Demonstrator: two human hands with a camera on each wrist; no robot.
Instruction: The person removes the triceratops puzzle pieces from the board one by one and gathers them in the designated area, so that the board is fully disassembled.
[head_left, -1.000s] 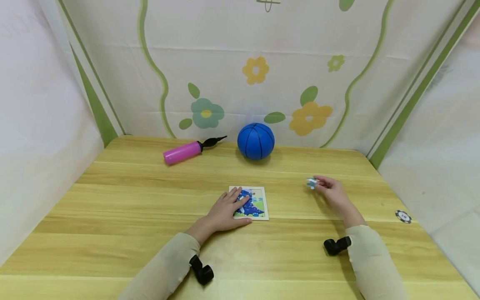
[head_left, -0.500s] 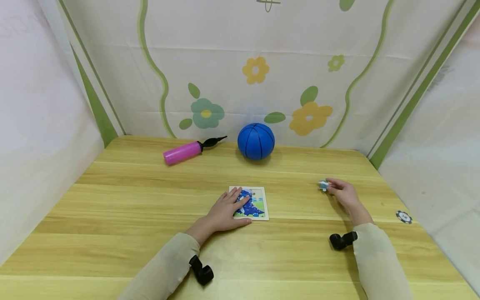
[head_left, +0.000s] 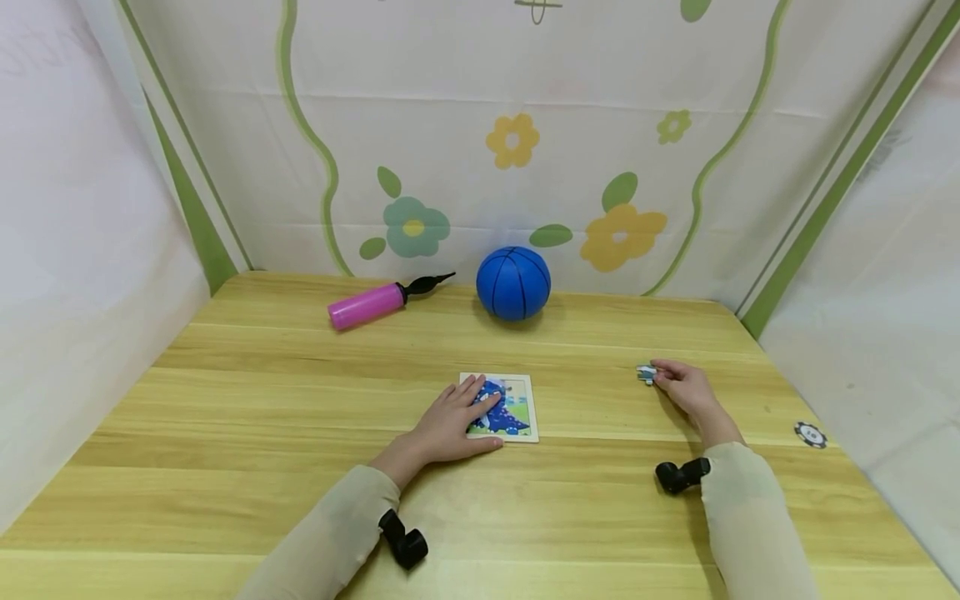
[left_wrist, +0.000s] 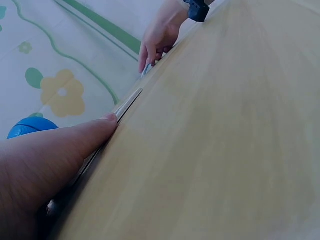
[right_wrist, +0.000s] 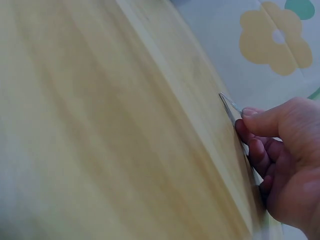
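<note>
In the head view, a small square puzzle [head_left: 517, 414] in a white frame, printed with a blue dinosaur, lies on the wooden table [head_left: 300, 417]. My left hand [head_left: 452, 423] rests on its left part with fingers spread, hiding some of the picture. A pale strip without the picture's blue shows near its top right. To the right, my right hand [head_left: 686, 392] pinches a light blue and white puzzle piece [head_left: 647, 374] between thumb and fingers. The right wrist view shows that piece [right_wrist: 230, 102] edge-on, tilted, with one edge at or close to the table.
At the back of the table sit a blue ball [head_left: 513, 283] and a pink hand pump [head_left: 367, 307] with a black nozzle. A round black-and-white chip [head_left: 811, 434] lies near the right edge. Fabric walls [head_left: 487, 75] with printed flowers surround the table.
My right hand has moved right with the puzzle piece, away from the puzzle, and then nearly stopped. The left hand stays in place on the puzzle.
</note>
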